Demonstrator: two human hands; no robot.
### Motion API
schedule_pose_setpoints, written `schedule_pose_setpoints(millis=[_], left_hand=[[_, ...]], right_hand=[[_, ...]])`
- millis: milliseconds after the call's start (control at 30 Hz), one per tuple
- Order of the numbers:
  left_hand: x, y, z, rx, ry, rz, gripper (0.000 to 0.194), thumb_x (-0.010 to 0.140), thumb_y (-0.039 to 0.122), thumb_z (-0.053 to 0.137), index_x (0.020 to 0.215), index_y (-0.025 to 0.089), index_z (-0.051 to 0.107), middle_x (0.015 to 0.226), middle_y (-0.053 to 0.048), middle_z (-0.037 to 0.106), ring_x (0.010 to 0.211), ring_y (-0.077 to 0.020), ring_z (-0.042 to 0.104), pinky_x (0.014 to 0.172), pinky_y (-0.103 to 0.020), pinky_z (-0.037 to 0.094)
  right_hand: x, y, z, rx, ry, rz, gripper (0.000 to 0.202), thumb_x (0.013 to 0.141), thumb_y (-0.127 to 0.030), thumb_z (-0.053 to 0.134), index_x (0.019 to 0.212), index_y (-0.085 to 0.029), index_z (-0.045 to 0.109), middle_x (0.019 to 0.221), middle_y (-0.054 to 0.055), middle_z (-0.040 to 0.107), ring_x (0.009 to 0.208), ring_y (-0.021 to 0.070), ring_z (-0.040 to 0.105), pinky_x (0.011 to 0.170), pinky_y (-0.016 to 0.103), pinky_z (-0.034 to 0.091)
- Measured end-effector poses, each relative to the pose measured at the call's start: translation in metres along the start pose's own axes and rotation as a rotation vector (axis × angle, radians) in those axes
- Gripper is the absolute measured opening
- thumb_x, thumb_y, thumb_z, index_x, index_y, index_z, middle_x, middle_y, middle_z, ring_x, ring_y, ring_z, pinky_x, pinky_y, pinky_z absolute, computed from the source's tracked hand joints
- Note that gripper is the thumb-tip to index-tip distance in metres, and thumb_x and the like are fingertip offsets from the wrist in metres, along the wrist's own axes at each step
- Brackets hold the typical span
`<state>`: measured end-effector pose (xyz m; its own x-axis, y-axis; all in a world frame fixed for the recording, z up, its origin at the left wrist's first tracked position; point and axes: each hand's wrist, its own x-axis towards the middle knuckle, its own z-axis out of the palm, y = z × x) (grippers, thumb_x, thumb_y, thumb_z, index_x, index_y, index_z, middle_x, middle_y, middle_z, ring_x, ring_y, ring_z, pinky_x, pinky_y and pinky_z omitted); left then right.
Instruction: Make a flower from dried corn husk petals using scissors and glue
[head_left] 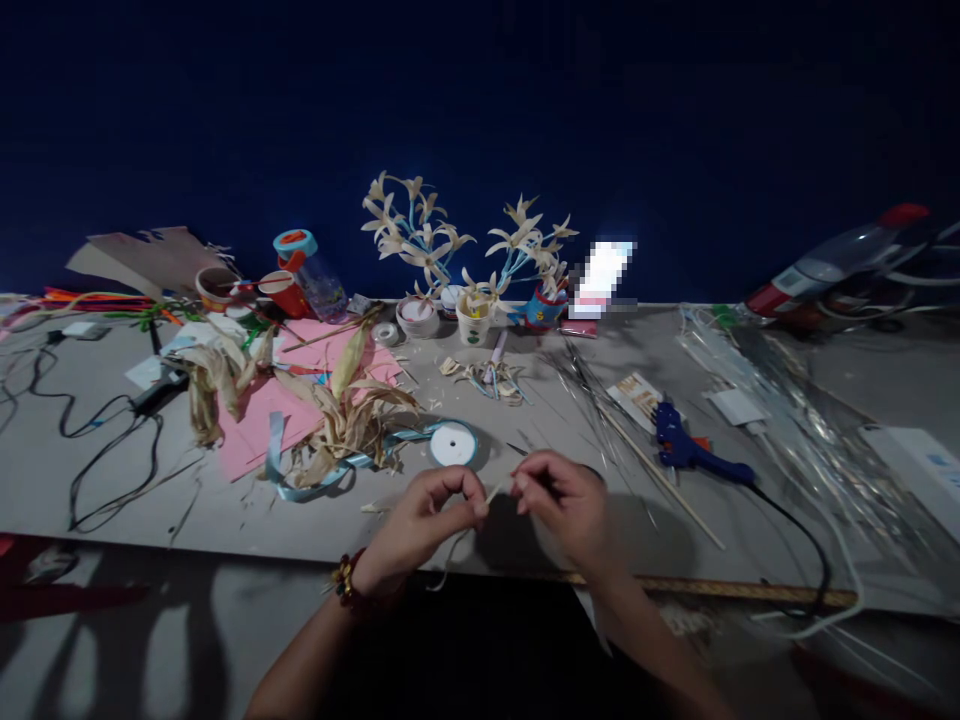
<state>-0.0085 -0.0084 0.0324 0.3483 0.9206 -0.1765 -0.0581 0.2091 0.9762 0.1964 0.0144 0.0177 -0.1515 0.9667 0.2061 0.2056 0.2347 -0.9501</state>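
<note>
My left hand (pixel 431 515) is closed in a pinch on a thin pale strip (pixel 495 492), over the front edge of the table. The strip runs up toward the pinched fingertips of my right hand (pixel 562 505), which hold its other end. A thin pale tail (pixel 442 572) hangs below my left hand. Just beyond the hands lies a ribbon spool (pixel 453 443) with light blue ribbon (pixel 277 465) trailing left. Dried corn husks (pixel 349 430) are heaped to the left. A dark pointed tip (pixel 516 449) shows beyond my right hand; the rest is hidden.
Pale husk-like flowers (pixel 424 245) on blue stems stand at the back by a white cup (pixel 473 325). Right of my hands lie thin wires (pixel 600 420), a stick (pixel 675 495) and a blue glue gun (pixel 697 455) with its cord. Pink paper (pixel 255 430) lies left; a bottle (pixel 832 265) leans far right.
</note>
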Motion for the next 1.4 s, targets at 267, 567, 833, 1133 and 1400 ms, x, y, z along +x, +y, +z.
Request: schedule_pose_setpoints(millis=[267,567,833,1133,1400], left_hand=[[0.000,-0.010,-0.003,-0.119,0.043,-0.013,0.024,0.087,0.034,0.071,0.074,0.016,0.062,0.068,0.000,0.060,0.068,-0.0129,0.052,0.069,-0.024,0.039],[0.000,-0.005,-0.004,-0.091,0.063,-0.006,0.026,0.087,0.036,0.071,0.073,0.016,0.062,0.069,0.000,0.060,0.070,-0.0133,0.053,0.071,-0.024,0.041],[0.000,-0.006,-0.008,-0.024,0.051,0.008,0.025,0.088,0.037,0.070,0.077,0.016,0.063,0.071,0.001,0.060,0.070,-0.0131,0.052,0.071,-0.025,0.040],[0.009,-0.005,-0.008,-0.010,-0.110,-0.073,0.030,0.084,0.042,0.074,0.079,0.015,0.064,0.071,-0.001,0.065,0.069,-0.0131,0.055,0.069,-0.026,0.040],[0.000,-0.012,-0.013,-0.043,-0.093,-0.179,0.032,0.081,0.045,0.076,0.077,0.015,0.063,0.068,0.000,0.063,0.066,-0.0127,0.054,0.068,-0.025,0.041]], right_hand=[[-0.004,0.012,-0.019,0.170,-0.092,0.133,0.026,0.094,-0.023,0.048,0.071,-0.021,0.059,0.068,0.000,0.062,0.055,0.0134,0.058,0.055,0.025,0.046],[-0.011,0.014,0.004,-0.128,-0.360,0.081,0.023,0.099,-0.034,0.053,0.081,-0.022,0.058,0.071,-0.002,0.058,0.068,0.0153,0.055,0.066,0.026,0.042],[-0.011,0.010,0.000,-0.082,-0.394,0.030,0.019,0.084,-0.024,0.067,0.104,-0.023,0.069,0.102,0.005,0.072,0.092,0.0214,0.066,0.082,0.031,0.050],[-0.008,0.011,0.020,0.264,-0.045,0.132,0.024,0.091,-0.039,0.069,0.076,-0.020,0.067,0.073,0.000,0.064,0.061,0.0130,0.058,0.057,0.024,0.048],[-0.015,0.022,0.008,0.349,0.262,0.175,0.030,0.088,-0.041,0.073,0.071,-0.020,0.061,0.065,-0.005,0.055,0.050,0.0081,0.051,0.048,0.019,0.042]])
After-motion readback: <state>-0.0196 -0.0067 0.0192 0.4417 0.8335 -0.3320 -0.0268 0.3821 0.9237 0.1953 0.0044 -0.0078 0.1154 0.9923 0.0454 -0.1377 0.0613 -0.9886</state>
